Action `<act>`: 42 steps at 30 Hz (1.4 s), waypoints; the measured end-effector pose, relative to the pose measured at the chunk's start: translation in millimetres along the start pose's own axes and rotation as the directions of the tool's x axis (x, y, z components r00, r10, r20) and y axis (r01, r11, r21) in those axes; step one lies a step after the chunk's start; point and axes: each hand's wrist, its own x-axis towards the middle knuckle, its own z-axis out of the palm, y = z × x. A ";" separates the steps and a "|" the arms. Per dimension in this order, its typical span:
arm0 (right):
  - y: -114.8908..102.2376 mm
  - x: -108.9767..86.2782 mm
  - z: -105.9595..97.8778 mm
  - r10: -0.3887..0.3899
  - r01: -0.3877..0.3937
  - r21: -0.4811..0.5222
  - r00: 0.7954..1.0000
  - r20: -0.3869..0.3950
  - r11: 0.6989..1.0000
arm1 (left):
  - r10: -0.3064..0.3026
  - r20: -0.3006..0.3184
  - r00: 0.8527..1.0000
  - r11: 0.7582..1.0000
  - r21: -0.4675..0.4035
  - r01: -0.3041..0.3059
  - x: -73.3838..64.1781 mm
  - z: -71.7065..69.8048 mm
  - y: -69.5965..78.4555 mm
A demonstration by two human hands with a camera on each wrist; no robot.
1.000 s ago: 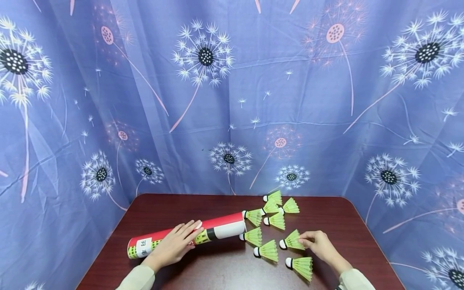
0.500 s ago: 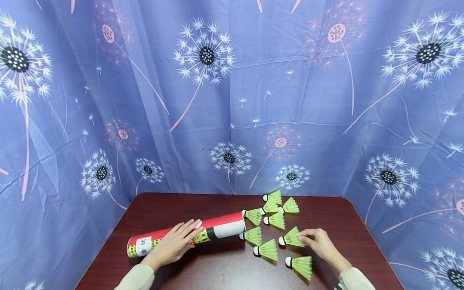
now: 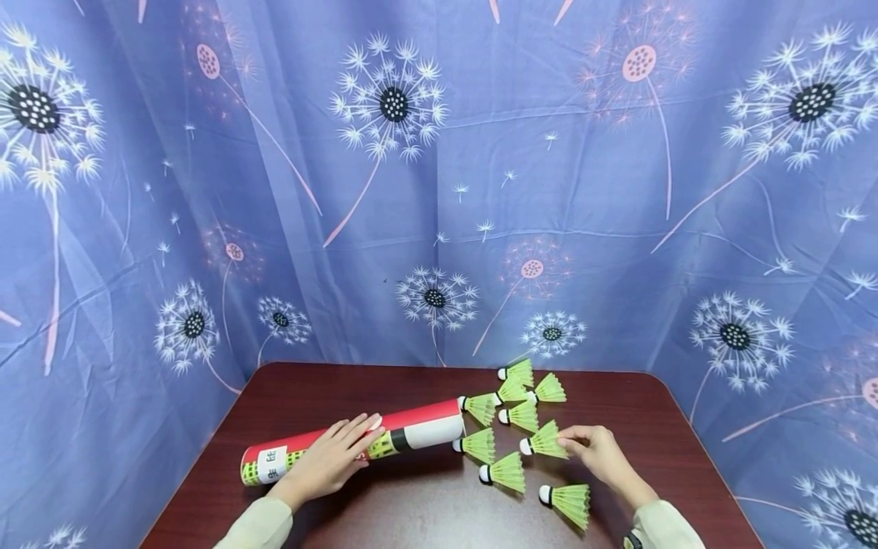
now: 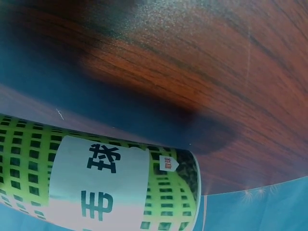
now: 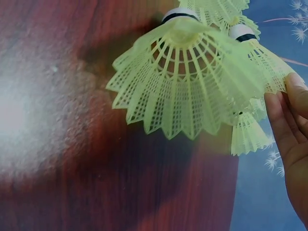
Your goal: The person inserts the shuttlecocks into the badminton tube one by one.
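A red, white and green shuttlecock tube (image 3: 428,427) lies aslant on the table, its right end raised toward the shuttlecocks. My left hand (image 3: 329,463) rests across its middle with the fingers laid over the top and the thumb on the near side. In the left wrist view the lettered end of the tube (image 4: 163,192) shows, but no hand. My right hand (image 3: 600,456) pinches the skirt edge of a yellow-green shuttlecock (image 3: 545,441) between thumb and fingers, its white cork pointing left. In the right wrist view, this pinched shuttlecock (image 5: 264,62) sits behind a larger-looking one.
Several other shuttlecocks lie right of the tube, among them a near one (image 3: 568,505), one left of it (image 3: 506,473) and a cluster at the back (image 3: 521,415). The dark wooden table (image 3: 309,389) ends at a blue dandelion-print curtain (image 3: 384,305).
My right hand has moved a little left and away from me, bringing the pinched shuttlecock along toward the tube's mouth. My left hand and the tube have stayed in place.
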 end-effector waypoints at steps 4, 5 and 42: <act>-4.6 4.8 2.6 -0.002 0.002 -0.007 0.999 -0.032 1.000 | 0.001 -0.003 1.000 1.000 0.002 -0.001 0.8 0.2 0.7; -5.8 5.9 3.3 -0.008 0.008 -0.003 0.999 -0.041 1.000 | 0.000 -0.004 1.000 1.000 0.005 0.000 1.0 0.3 1.1; -54.2 48.0 62.4 -0.078 0.081 0.122 0.996 -0.035 0.989 | -0.010 0.002 1.000 1.000 -0.011 0.010 3.1 0.7 5.6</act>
